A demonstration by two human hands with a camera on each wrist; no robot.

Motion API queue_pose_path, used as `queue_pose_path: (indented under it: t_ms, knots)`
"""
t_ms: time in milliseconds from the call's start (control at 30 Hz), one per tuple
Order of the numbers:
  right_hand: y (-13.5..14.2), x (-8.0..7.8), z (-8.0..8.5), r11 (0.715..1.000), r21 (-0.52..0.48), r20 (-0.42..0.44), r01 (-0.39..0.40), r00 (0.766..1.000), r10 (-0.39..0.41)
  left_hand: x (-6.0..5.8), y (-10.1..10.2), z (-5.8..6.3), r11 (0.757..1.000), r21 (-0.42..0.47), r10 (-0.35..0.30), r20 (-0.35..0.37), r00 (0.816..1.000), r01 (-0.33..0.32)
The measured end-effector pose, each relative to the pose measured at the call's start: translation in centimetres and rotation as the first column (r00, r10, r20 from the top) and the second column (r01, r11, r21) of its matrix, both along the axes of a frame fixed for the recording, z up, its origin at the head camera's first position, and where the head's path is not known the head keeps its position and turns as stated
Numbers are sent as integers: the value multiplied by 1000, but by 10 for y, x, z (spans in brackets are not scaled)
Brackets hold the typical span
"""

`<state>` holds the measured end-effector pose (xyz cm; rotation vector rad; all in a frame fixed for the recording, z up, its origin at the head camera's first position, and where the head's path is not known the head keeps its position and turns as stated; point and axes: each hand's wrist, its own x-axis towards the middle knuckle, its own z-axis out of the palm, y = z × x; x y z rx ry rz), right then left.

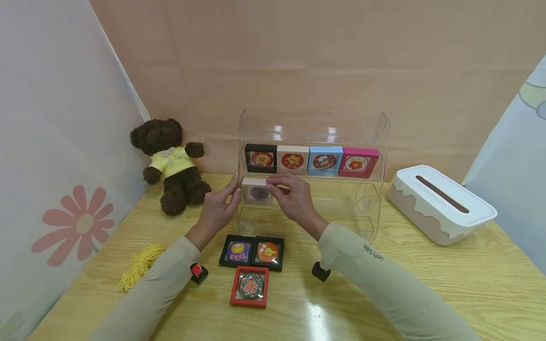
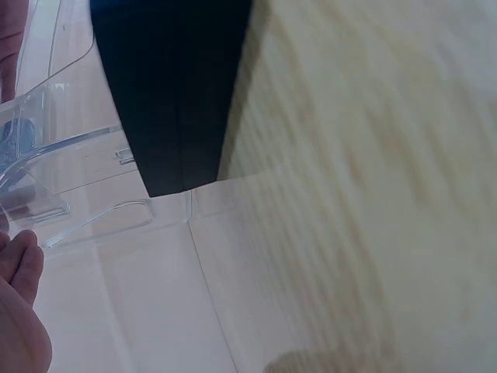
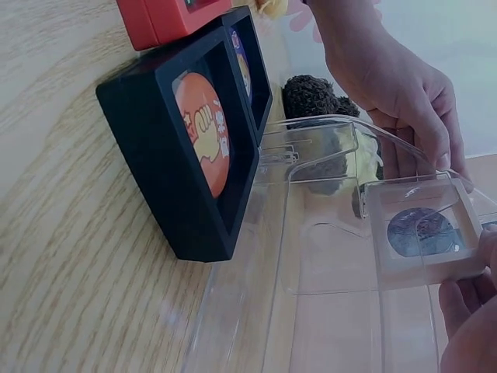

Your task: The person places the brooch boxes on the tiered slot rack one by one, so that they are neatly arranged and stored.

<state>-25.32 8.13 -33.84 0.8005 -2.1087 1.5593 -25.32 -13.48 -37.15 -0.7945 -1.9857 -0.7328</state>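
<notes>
A pale square display frame point(image 1: 249, 196) with a round dark badge inside stands at the left end of the middle tier of a clear acrylic rack point(image 1: 313, 139). My right hand point(image 1: 295, 198) pinches its right edge between thumb and fingers. At the rack's left side panel is my left hand point(image 1: 217, 210), thumb and fingertips at the panel's edge, close to the frame's left side. The right wrist view shows the pale frame point(image 3: 423, 233) behind clear plastic, with the left hand point(image 3: 400, 93) beyond it. Only part of the left hand point(image 2: 19, 311) shows in the left wrist view.
Black, beige, blue and pink badge frames point(image 1: 326, 161) line the upper tier. Two black frames point(image 1: 268, 253) and a red frame point(image 1: 250, 286) lie before the rack. A teddy bear point(image 1: 170, 166) and yellow yarn point(image 1: 142, 265) are left; a tissue box point(image 1: 441, 203) is right.
</notes>
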Motion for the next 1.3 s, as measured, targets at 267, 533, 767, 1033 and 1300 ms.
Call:
queue_pose_path:
  t_ms: [267, 533, 767, 1033, 1300]
  knots:
    - [2, 1, -1, 999, -30, -1, -27, 1000, 27, -2, 0, -1, 1000, -11, 6, -9, 1000, -6]
    - [11, 10, 7, 999, -41, -46, -12, 999, 10, -2, 1, 0, 1000, -16, -18, -6, 1000, 18]
    - [18, 42, 28, 1000, 8, -134, 2, 991, -1, -2, 0, -1, 1000, -15, -16, 1, 1000, 16]
    - [23, 61, 22, 995, 50, -131, -90, 987, 96, 0, 0, -1, 1000, -14, -12, -3, 1000, 12]
    - [28, 59, -12, 973, 84, 51, -217, 976, 213, -1, -1, -1, 1000, -12, -7, -8, 1000, 7]
